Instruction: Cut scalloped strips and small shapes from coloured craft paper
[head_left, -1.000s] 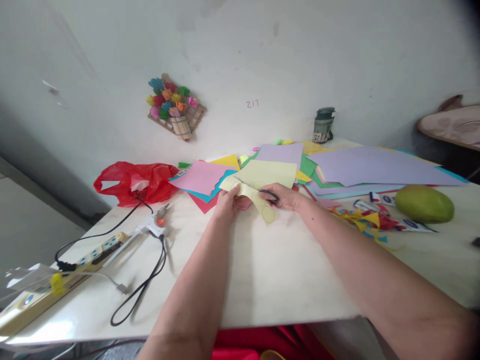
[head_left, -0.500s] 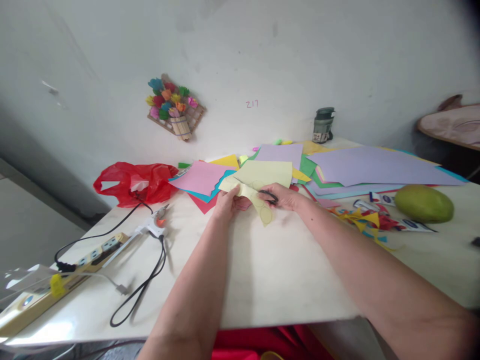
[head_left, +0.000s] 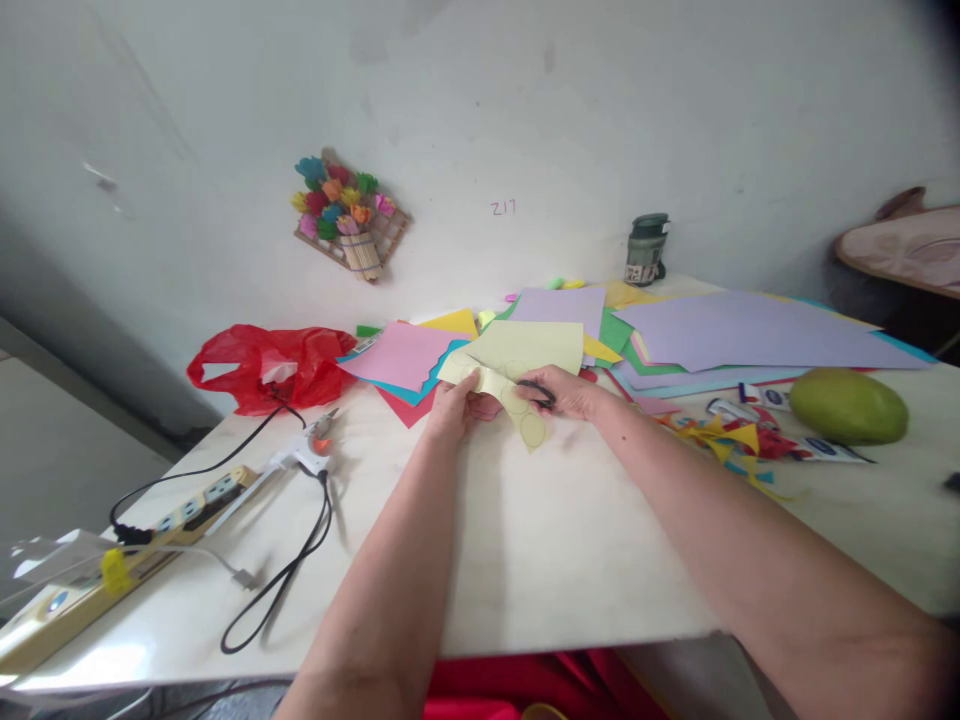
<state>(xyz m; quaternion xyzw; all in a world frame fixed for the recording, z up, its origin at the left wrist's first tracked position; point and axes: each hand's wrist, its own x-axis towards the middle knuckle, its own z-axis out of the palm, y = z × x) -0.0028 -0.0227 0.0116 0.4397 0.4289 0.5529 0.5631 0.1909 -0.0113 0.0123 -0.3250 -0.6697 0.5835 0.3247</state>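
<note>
A pale yellow sheet of paper [head_left: 541, 345] with circles drawn on it is held above the table, and a cut strip of it hangs down toward me. My left hand [head_left: 456, 402] pinches the sheet's left part between thumb and fingers. In my right hand [head_left: 566, 392] is a pair of scissors [head_left: 541, 393], its dark handles around the fingers. The blades point left along the paper, and their tip shows near the sheet's left edge. Pink paper [head_left: 406, 355], blue and red sheets lie behind and left of my left hand.
A hot glue gun [head_left: 313, 448] and a power strip [head_left: 180, 520] with cords lie at left, before a red plastic bag [head_left: 274, 365]. At right are purple paper [head_left: 750, 330], paper scraps [head_left: 720, 438], tubes and a green mango-like fruit [head_left: 849, 407]. A dark bottle [head_left: 646, 250] stands at the back.
</note>
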